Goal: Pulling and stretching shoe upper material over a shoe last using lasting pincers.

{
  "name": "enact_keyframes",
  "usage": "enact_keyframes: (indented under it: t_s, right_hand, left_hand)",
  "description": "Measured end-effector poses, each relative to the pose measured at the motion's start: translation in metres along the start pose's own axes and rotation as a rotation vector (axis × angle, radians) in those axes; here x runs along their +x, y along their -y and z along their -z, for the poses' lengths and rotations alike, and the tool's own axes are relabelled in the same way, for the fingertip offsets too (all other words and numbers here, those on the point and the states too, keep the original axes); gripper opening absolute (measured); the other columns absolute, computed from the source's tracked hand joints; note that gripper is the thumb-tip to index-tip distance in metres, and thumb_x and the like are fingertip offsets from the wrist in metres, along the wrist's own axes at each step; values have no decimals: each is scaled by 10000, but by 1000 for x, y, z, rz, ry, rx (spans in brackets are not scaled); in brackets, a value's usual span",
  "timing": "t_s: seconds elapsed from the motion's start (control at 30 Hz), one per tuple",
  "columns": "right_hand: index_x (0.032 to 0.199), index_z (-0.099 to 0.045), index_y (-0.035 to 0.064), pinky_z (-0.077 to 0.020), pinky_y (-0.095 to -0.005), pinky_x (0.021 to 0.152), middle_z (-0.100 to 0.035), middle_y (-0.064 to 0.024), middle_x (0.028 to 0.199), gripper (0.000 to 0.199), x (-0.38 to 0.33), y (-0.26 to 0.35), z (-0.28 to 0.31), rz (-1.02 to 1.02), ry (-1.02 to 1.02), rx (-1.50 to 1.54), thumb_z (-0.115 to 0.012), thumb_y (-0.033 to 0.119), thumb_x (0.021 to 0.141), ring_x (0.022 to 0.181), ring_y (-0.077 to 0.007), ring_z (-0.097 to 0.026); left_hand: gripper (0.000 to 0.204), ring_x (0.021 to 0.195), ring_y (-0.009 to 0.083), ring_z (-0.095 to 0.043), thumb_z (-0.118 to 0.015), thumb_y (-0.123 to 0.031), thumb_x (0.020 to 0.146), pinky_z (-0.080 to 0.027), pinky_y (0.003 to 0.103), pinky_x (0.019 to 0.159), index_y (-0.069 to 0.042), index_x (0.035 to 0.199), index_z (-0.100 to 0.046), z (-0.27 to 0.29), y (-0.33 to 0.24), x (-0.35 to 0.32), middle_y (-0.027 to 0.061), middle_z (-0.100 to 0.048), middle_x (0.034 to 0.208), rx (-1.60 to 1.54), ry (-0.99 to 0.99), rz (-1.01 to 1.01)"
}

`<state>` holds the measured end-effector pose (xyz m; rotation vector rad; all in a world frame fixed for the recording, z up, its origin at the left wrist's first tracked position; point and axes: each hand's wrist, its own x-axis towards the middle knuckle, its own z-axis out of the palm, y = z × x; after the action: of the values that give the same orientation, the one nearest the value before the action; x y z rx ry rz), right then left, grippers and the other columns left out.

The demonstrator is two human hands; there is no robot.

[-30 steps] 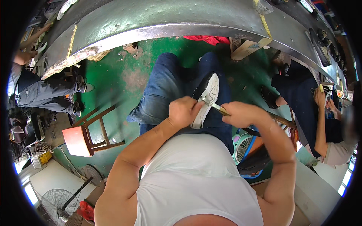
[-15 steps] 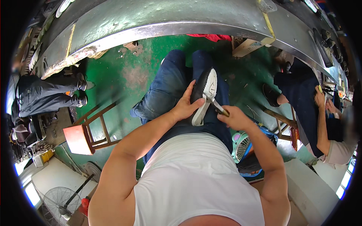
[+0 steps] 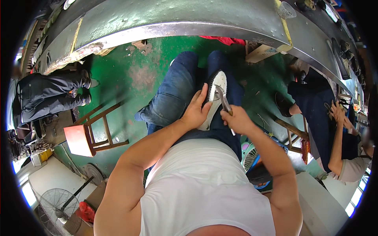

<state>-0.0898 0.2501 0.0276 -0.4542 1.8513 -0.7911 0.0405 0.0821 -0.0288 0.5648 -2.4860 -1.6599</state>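
On my lap, between my thighs, lies a shoe sole-up, its toe pointing away from me. Its underside is whitish, with a dark, pleated upper edge round the toe. My left hand grips the shoe's left side, thumb over the sole edge and fingers along the upper. In my right hand are metal pincers with a curved head. That head rests at the middle of the sole, near the left thumb; the handle end sticks out below my fist. Whether the jaws pinch anything is too small to tell.
A metal-topped bench runs across the far side. To the left stands a wooden stool; another stool is at right. A co-worker sits at right, another person stands at left. A green fan is beside my right hip.
The pincers' head has moved up the sole toward the toe, and their handle now stands steeper. My left hand stays on the shoe, whose sole is turned more toward me.
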Motion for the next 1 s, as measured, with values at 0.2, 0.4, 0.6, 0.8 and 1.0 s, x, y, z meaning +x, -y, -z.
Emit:
enact_keyframes:
  t_s: [0.2, 0.4, 0.6, 0.8, 1.0]
  right_hand:
    - [900, -610, -2, -493, -276, 510, -677, -65, 782, 279, -2, -9, 18, -113, 209, 341, -617, 268, 971, 653, -151, -658]
    - [948, -601, -31, -534, -318, 526, -684, -115, 803, 416, -15, 30, 54, -60, 89, 75, -528, 372, 1017, 781, -173, -688]
    - [893, -567, -75, -481, -526, 728, -628, -314, 820, 497, 14, 52, 34, 144, -50, -286, -448, 387, 1031, 804, -486, -623]
    - [883, -575, -63, -492, -526, 730, -642, -308, 839, 501, 13, 33, 25, 364, -160, -535, -448, 399, 1032, 816, -494, -626]
    - [925, -578, -46, -503, -521, 771, -665, -271, 866, 469, 1, 24, 9, 349, -103, -591, -456, 395, 1027, 859, -463, -641]
  left_hand:
    - [617, 1212, 534, -521, -480, -237, 1011, -484, 494, 1003, -294, 1572, -231, 14, -21, 3, 413, -361, 1429, 312, 126, -46]
    - [561, 1126, 519, -590, -410, -308, 1031, -518, 485, 957, -362, 1562, -237, 17, -28, 9, 425, -381, 1407, 392, 198, 41]
    - [608, 1093, 525, -600, -443, -280, 1021, -518, 494, 946, -286, 1574, -191, 22, -33, -1, 411, -389, 1411, 441, 288, 80]
    - [760, 1213, 481, -544, -490, -333, 1004, -482, 469, 998, 29, 1548, -101, 10, -21, -8, 338, -365, 1479, 292, 115, 131]
    - [849, 1374, 428, -402, -545, -331, 987, -359, 412, 1123, 72, 1541, -43, 9, -16, -2, 325, -275, 1542, 203, 159, 192]
